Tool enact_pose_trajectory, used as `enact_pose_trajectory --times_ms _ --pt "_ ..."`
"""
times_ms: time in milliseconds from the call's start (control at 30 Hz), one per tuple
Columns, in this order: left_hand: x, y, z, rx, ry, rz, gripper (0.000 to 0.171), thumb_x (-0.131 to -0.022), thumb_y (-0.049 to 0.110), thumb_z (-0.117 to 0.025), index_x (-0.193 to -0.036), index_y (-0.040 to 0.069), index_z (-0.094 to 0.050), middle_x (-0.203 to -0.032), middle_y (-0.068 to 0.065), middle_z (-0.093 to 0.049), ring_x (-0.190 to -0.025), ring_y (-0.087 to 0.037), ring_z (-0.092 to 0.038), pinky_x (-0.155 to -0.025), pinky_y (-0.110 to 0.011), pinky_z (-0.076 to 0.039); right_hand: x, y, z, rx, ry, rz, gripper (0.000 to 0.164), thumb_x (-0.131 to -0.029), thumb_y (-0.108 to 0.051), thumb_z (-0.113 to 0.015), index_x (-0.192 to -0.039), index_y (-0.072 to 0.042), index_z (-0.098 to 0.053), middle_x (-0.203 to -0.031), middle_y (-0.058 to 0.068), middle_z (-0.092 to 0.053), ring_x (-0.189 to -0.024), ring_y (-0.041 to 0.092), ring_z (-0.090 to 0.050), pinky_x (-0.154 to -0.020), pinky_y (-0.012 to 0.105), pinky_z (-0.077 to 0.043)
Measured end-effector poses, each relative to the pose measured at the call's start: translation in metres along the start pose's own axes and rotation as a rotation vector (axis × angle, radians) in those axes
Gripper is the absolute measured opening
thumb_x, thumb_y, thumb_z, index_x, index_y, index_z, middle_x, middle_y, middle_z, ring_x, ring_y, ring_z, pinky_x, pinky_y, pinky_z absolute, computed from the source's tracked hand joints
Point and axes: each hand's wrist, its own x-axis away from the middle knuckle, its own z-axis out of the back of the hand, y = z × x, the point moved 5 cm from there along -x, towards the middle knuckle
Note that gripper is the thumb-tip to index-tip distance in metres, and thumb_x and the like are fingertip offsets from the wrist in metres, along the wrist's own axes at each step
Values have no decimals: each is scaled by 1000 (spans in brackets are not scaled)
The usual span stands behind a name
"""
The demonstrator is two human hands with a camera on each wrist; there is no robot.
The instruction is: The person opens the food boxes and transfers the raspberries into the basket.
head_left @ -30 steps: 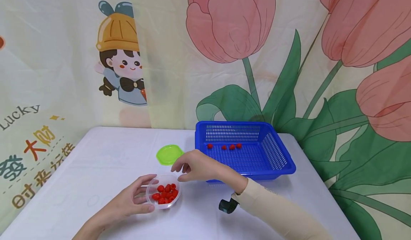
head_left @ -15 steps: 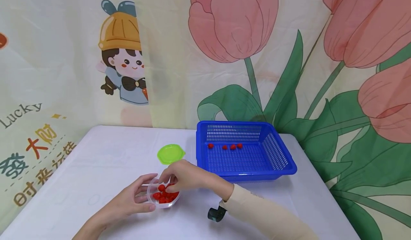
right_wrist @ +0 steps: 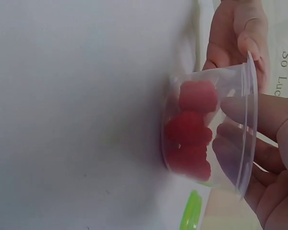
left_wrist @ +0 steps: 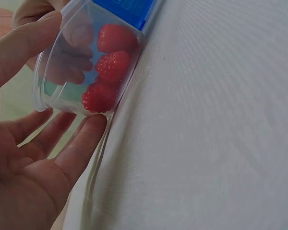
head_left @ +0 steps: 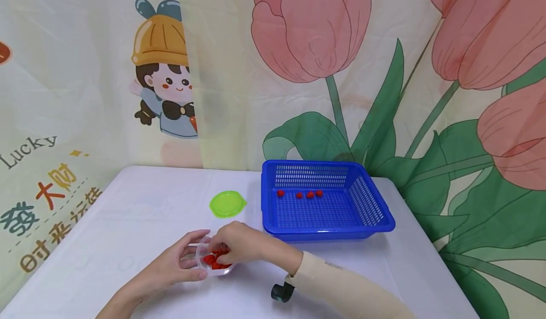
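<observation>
A clear round plastic tub stands on the white table with several raspberries in it. My left hand holds the tub from the left, thumb by the near side and fingers around the far side. From above, my right hand reaches into the tub. In the right wrist view its thumb and fingertips are inside the rim, close over the raspberries, with no berry between them. The head view hides part of the berries behind this hand.
A blue plastic basket stands at the back right, with several raspberries along its far side. The green lid lies on the table behind the tub. A printed curtain hangs behind the table.
My right hand has moved left and down from beside the tub's rim into it. The left hand keeps its hold, and the tub stays in place.
</observation>
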Motion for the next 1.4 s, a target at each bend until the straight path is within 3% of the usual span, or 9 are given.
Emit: enact_pose_trajectory --times_ms 200,467,1067,1400 --pt "1 -3 1 15 5 31 90 -94 11 -80 -166 20 -27 -164 -18 -39 -140 -39 -57 -100 -28 -57 -7 -4 -10 59 -3 -17 20 -95 -20 -82 -115 -16 -81 -80 -14 -63 -74 0 -52 -67 7 -41" --pt "0 -3 2 9 -1 22 90 -95 11 -80 -166 19 -27 -164 -19 -38 -140 -40 -57 -100 -30 -57 -10 -11 -12 167 62 -42 12 -93 -23 -83 -104 -18 -81 -68 -13 -54 -65 0 -48 -61 10 -36" --pt "2 -3 2 12 -2 15 90 -95 10 -80 -166 18 -26 -165 -20 -37 -139 -38 -58 -100 -32 -58 -16 -19 -19 234 227 -113 6 -87 -26 -88 -92 -23 -85 -63 -17 -59 -60 -3 -45 -59 10 -34" --pt "1 -4 2 13 -8 15 89 -95 10 -80 -166 19 -27 -165 -19 -37 -140 -36 -57 -100 -31 -58 -14 -17 -18 193 227 -130 7 -87 -21 -89 -93 -23 -87 -72 -15 -71 -65 -4 -51 -64 9 -39"
